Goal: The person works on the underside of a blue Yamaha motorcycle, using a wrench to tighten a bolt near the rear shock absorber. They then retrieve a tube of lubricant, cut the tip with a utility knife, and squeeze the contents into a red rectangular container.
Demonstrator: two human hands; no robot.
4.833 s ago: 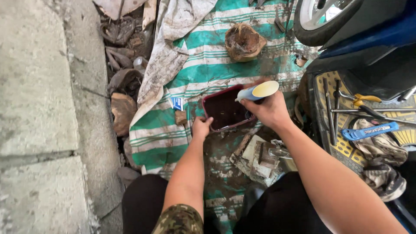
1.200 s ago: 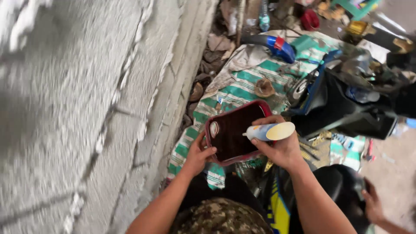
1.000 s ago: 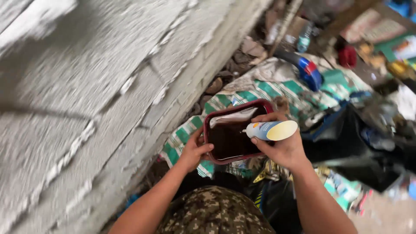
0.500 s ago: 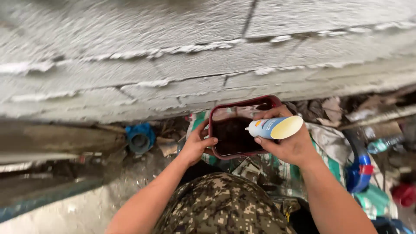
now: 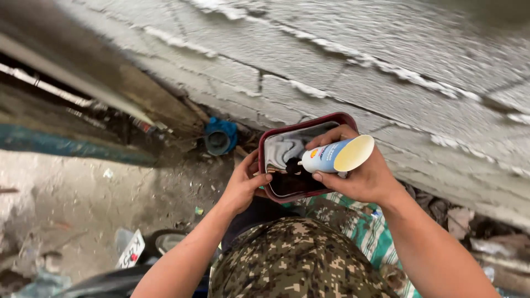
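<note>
My right hand grips a small white, blue and yellow bottle, held tipped sideways with its dark nozzle pointing into a dark red rectangular tray. The tray holds dark, shiny liquid. My right thumb also rests on the tray's far rim. My left hand holds the tray's near left edge, fingers hooked over the rim. Both hands keep the tray up in front of my camouflage-patterned knee.
A rough grey block wall fills the upper view. At its foot sit a blue pipe fitting and rubble. A green-and-white striped cloth lies under my right arm. Bare dirt ground lies to the left.
The view has swung leftward from the striped cloth and scooter to the wall and dirt ground. Both hands keep hold of the tray and bottle, which have been lifted off the cloth.
</note>
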